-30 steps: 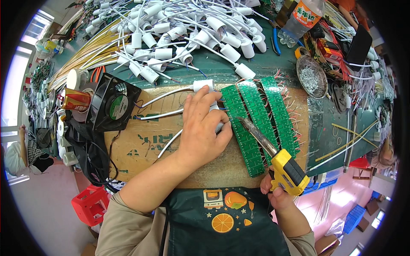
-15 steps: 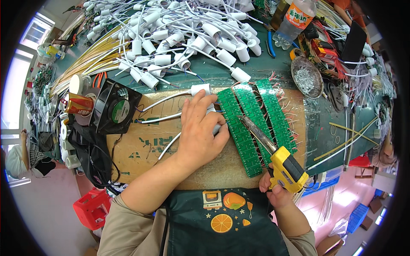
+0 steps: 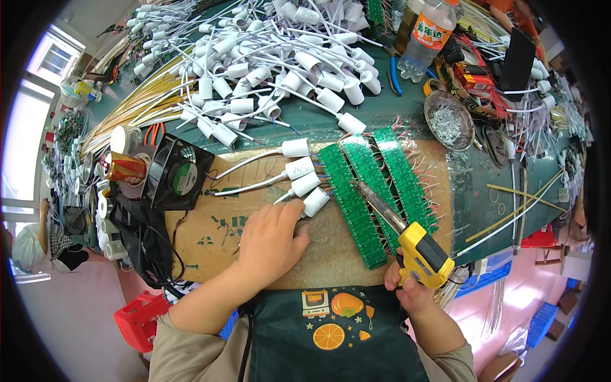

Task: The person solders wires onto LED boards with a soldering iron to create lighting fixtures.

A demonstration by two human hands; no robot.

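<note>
My left hand (image 3: 270,240) rests palm down on a brown cardboard sheet (image 3: 210,232), its fingertips touching the nearest of several white cylindrical sockets (image 3: 314,202) with white cables. The sockets' wires run to three green circuit board strips (image 3: 375,191) lying side by side on the cardboard. My right hand (image 3: 407,290) grips a yellow soldering gun (image 3: 421,253) by its handle. The gun's metal tip (image 3: 360,186) lies over the middle green strip.
A big heap of white sockets with cables (image 3: 267,57) fills the far table. A black fan (image 3: 175,178) and a drink can (image 3: 124,169) stand at the left. A metal dish (image 3: 449,121), a plastic bottle (image 3: 429,35) and a red bin (image 3: 137,318) are nearby.
My left hand has pulled back toward me off the green strips and uncovered the white sockets. The soldering gun stays over the strips.
</note>
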